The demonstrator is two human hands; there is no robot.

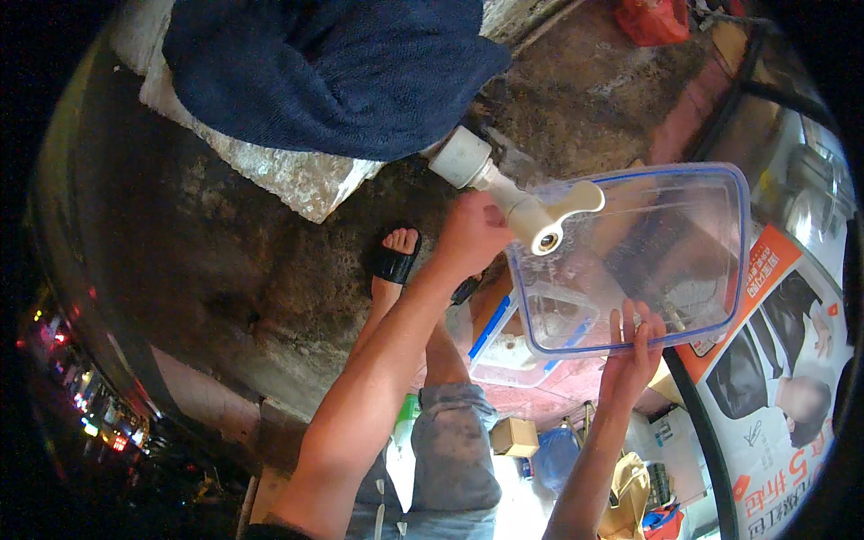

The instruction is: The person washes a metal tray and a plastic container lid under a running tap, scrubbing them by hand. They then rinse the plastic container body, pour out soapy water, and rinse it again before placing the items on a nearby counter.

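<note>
A cream plastic tap [533, 219] with a lever handle sticks out from a grey pipe fitting [461, 157]. Beneath it a clear plastic box [695, 223] with a blue line around its rim is held tilted, droplets on its inner wall. My left hand [472, 233] is curled beside the tap, against the box's left edge. Its fingertips are hidden, so I cannot tell what they grip. From below, my right hand [638, 331] supports the box's lower side, its fingers visible through the plastic. Lower down stands another clear container [513, 358] with blue latches.
Dark blue cloth [331, 74] drapes over a pale, rough-edged slab [270, 179] by the pipe. A printed poster [763, 378] with writing covers the right side. A cardboard box [514, 437] and a yellow bag [624, 493] lie near my legs. A red bag [651, 21] is far right.
</note>
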